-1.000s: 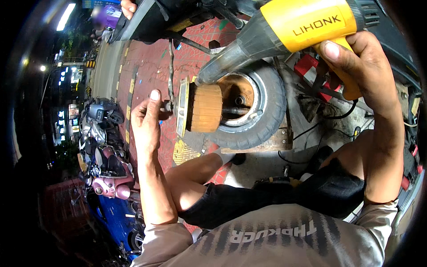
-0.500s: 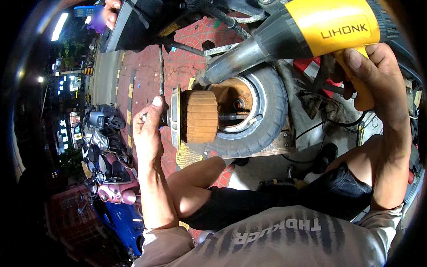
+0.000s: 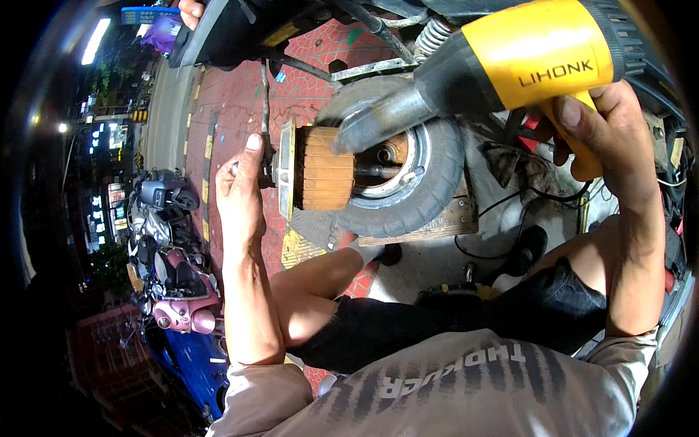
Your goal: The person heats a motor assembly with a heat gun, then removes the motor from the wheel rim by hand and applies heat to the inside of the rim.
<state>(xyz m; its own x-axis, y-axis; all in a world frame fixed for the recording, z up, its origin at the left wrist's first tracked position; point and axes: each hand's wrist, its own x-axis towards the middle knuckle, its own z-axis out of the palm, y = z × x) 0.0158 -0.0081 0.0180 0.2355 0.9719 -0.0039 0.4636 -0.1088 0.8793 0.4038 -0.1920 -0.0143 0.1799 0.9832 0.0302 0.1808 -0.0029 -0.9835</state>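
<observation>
My left hand (image 3: 240, 186) grips the shaft at the left end of a motor core, which has a pale end plate (image 3: 286, 169) and a ribbed, copper-brown cylinder (image 3: 320, 182). My right hand (image 3: 604, 135) holds a yellow heat gun (image 3: 531, 51) by its handle; its dark metal nozzle slants down-left over the cylinder's upper right part. Behind the cylinder, a small wheel (image 3: 433, 204) with a rusty inner hub lies on a wooden board (image 3: 408, 237), partly hidden by the cylinder and nozzle.
A scooter frame with a spring shock (image 3: 433, 40) spans the top. Someone else's fingers (image 3: 191, 11) touch it at upper left. Parked scooters (image 3: 167, 291) stand at left. Black cables (image 3: 495, 202) and a dark rag (image 3: 499, 164) lie right of the wheel.
The heat gun's nozzle has shifted right from beside the end plate to over the cylinder. The cylinder in my left hand dipped in the view, then rose again.
</observation>
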